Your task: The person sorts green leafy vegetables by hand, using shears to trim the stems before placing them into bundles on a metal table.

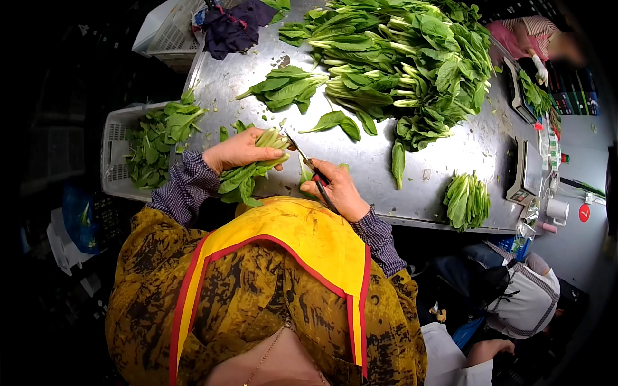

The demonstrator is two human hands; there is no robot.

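Note:
My left hand (244, 150) grips a bunch of leafy greens (241, 178), its pale cut stems pointing up past the thumb and its leaves hanging toward my apron. In my right hand (340, 188) is a cutting tool (318, 177) with a red and black handle; whether it is scissors or a knife I cannot tell. Its narrow metal blade reaches up beside the stem ends. Both hands are over the near edge of the metal table (386, 198). Beyond them lie a loose bunch of greens (287, 89) and some single leaves (333, 123).
A large heap of greens (400, 62) covers the far table. One trimmed bunch (467, 200) lies at the near right, left of a weighing scale (526, 173). A plastic crate (113, 154) of leaves adjoins the left edge. Dark cloth (231, 29) lies far left. Other people (524, 299) are at right.

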